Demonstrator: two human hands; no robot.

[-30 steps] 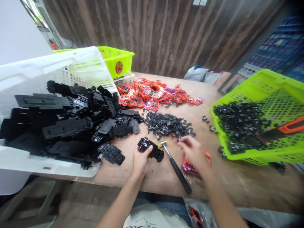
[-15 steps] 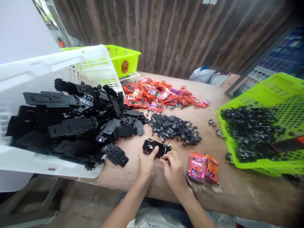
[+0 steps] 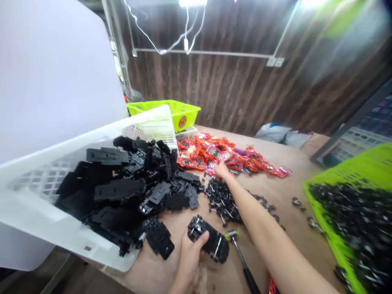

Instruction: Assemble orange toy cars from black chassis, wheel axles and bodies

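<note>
Black toy-car chassis (image 3: 211, 243) sits in the left hand (image 3: 190, 254) over the surface (image 3: 288, 194), gripped at its near edge, seemingly leaving its axles (image 3: 218, 246) exposed. The hammer (image 3: 244, 266) lies conveniently close. The right hand (image 3: 221, 169) reaches red car bodies (image 3: 193, 152); its grip I cannot tell.

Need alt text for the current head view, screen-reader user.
A person's left hand holds a black chassis while the right hand is at a pile of red car shells. A hammer and heaped axles lie between a white basket spilling black parts and a green basket of more axles.
</note>
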